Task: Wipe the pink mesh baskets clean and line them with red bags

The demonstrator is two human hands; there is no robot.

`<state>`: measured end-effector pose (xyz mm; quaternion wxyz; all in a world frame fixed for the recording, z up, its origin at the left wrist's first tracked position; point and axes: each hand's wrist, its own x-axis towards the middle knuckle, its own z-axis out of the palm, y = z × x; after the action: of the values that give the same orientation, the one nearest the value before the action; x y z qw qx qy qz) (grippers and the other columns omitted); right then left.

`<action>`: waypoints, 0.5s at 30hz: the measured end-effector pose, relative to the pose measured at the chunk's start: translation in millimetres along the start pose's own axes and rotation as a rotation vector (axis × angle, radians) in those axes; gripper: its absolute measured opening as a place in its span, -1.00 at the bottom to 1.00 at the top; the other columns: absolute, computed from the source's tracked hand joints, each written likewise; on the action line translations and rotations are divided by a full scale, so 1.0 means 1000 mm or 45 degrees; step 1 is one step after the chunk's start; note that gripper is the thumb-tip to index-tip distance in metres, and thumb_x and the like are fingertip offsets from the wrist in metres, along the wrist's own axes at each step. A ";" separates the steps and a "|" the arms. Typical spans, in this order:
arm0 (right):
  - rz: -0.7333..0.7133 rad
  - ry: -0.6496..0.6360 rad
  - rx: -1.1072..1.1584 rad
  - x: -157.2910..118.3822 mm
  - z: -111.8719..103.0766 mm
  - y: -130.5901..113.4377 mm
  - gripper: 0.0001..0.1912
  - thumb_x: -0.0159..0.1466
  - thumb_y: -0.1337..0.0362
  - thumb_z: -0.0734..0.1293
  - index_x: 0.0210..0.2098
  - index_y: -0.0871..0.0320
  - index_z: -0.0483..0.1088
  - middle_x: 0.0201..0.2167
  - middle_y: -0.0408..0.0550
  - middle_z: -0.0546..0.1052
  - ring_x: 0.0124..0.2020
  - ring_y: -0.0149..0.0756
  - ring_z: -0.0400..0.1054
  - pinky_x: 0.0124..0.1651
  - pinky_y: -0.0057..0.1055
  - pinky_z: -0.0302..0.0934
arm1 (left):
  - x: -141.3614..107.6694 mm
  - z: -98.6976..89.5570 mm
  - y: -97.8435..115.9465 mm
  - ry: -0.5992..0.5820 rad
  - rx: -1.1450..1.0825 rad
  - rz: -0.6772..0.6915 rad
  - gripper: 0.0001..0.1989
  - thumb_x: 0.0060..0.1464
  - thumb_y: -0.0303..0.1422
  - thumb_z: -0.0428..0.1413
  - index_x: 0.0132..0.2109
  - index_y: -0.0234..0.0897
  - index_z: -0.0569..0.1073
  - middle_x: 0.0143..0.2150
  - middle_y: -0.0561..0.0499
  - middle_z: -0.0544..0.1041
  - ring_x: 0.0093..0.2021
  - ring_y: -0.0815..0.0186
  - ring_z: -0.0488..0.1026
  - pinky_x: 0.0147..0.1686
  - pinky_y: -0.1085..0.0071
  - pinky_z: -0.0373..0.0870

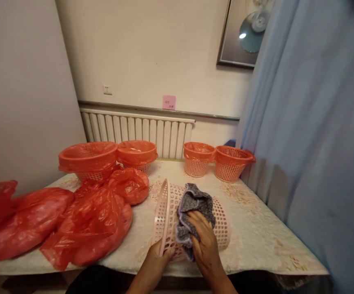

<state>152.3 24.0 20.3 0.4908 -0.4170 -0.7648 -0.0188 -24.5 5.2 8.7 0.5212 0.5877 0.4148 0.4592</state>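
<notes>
A pale pink plastic basket [221, 218] with a lattice of square holes lies on its side at the near edge of the table, its rim facing left. My left hand [156, 261] grips that rim from below, thumb on the outer side. Against the basket's upper wall, my right hand [204, 241] presses a crumpled dark grey cloth [197, 202] with a light purple border. The right fingers are bent over the cloth and hold it; part of the basket wall is hidden beneath it.
Filled red plastic bags [94, 220] lie on the left of the flower-patterned tablecloth [256, 232]. Several baskets lined with red bags, such as the right one [230, 167], stand along the back. A radiator [140, 128] is behind them, a blue curtain [305, 122] on the right.
</notes>
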 end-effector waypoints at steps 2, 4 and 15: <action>-0.059 -0.065 0.037 0.005 0.003 -0.014 -0.44 0.12 0.50 0.14 0.09 0.05 0.30 0.10 -0.07 0.40 0.20 -0.20 0.17 0.20 -0.15 0.06 | 0.000 0.001 0.001 0.002 0.021 -0.017 -0.59 -0.02 -0.12 0.14 -0.12 -0.33 0.54 -0.18 -0.07 0.61 -0.12 0.08 0.49 -0.03 0.26 0.38; -0.109 -0.125 0.064 0.010 0.006 -0.025 -0.43 0.10 0.51 0.14 0.10 0.07 0.30 0.12 -0.06 0.38 0.21 -0.18 0.15 0.21 -0.14 0.04 | 0.001 0.002 0.002 0.023 0.065 -0.067 -0.65 -0.04 -0.13 0.14 -0.21 -0.30 0.56 -0.26 -0.04 0.62 -0.18 0.09 0.49 -0.13 0.29 0.42; -0.027 -0.159 -0.085 0.023 0.011 -0.010 -0.30 -0.02 0.57 0.11 0.11 0.12 0.27 0.17 0.00 0.32 0.23 -0.14 0.10 0.20 -0.09 -0.02 | 0.008 -0.003 0.001 0.002 0.010 -0.047 -0.57 0.04 -0.14 0.11 -0.06 -0.40 0.49 -0.15 -0.11 0.60 -0.10 0.10 0.48 -0.01 0.24 0.36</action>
<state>133.8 36.0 35.9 0.4279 -0.4252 -0.7972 -0.0235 -25.9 13.2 10.2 0.5270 0.5816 0.4278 0.4483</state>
